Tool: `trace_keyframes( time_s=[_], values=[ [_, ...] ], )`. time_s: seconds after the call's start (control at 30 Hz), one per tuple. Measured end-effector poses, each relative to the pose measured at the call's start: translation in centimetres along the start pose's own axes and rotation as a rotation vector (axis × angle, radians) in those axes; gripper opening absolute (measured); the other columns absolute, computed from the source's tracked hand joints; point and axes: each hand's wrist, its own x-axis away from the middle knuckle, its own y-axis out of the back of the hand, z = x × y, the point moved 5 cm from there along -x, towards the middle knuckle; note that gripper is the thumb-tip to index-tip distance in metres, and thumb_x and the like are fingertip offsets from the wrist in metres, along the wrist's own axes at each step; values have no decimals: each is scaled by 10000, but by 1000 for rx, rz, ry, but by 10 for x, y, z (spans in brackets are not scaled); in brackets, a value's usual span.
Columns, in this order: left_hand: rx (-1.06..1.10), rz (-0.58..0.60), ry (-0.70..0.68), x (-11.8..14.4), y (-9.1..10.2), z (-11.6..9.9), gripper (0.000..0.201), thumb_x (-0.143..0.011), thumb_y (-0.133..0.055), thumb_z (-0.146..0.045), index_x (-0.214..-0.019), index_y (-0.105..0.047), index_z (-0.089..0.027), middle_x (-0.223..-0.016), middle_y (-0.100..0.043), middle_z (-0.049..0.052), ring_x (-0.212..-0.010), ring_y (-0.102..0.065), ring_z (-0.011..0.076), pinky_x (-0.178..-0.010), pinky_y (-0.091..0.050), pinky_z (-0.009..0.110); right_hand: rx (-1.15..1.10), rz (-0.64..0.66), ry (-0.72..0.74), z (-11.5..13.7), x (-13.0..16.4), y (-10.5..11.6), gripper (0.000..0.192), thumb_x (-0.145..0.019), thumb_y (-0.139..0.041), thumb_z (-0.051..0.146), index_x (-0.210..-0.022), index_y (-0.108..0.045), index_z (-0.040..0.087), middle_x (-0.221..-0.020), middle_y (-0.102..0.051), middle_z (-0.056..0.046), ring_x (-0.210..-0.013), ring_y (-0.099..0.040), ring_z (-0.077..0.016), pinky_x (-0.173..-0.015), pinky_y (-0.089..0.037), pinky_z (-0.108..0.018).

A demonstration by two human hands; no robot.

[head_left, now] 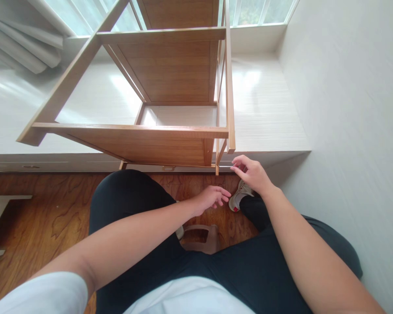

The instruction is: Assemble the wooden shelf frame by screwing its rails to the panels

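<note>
A light wooden shelf unit [170,131] lies tipped on a white window ledge [268,126], its open frame pointing toward me. My right hand [253,173] hovers just below the unit's near right corner post [229,144], fingers loosely curled, thumb and forefinger close together; whether a small part sits between them cannot be told. My left hand [212,197] reaches forward over the floor, fingers apart, holding nothing, a little below and left of the right hand.
I sit on a small stool [203,237] with my legs in dark trousers [131,205]; a white shoe [238,196] rests on the brown wood floor [46,218]. A white wall [347,131] rises at right. Grey curtains [20,39] hang at upper left.
</note>
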Motion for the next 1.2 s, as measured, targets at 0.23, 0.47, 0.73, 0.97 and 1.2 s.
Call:
trace_keyframes(
  time_s=[0.23, 0.47, 0.73, 0.97, 1.2],
  values=[
    [3, 4, -1, 1, -1, -1, 429, -574, -549, -170, -953, -748, -168, -961, -745, 54, -701, -583, 106, -586, -354, 220, -32, -37, 0, 0, 0, 1, 139, -959, -678, 350, -1058, -669, 253, -852, -754, -24, -627, -619, -168, -655, -507, -301],
    [1, 4, -2, 2, 0, -1, 430, -572, -551, -173, -954, -747, -169, -961, -747, 58, -709, -585, 114, -585, -355, 224, -21, -50, 12, 4, 2, 3, 152, -956, -670, 347, -1055, -720, 243, -886, -784, -47, -655, -658, -185, -694, -547, -325],
    [-4, 1, 3, 3, 0, -2, 445, -559, -544, -183, -955, -744, -163, -960, -744, 59, -700, -581, 108, -582, -354, 219, -41, -75, 18, 1, 3, 1, 172, -952, -667, 324, -1090, -720, 236, -881, -782, -42, -638, -643, -173, -702, -555, -320],
    [-6, 8, 2, 4, 0, -4, 439, -565, -545, -186, -956, -745, -167, -971, -741, 61, -711, -583, 111, -591, -364, 222, -16, -91, 32, -2, 4, 0, 125, -970, -659, 351, -1013, -698, 240, -875, -779, -46, -660, -668, -180, -707, -559, -321],
    [-47, 39, -20, 5, -4, -4, 394, -613, -540, -181, -947, -748, -171, -972, -741, 60, -713, -569, 123, -604, -362, 239, 4, -109, 29, -3, 5, -2, 148, -973, -663, 373, -1015, -723, 244, -890, -788, -52, -675, -685, -192, -716, -575, -331]
  ],
)
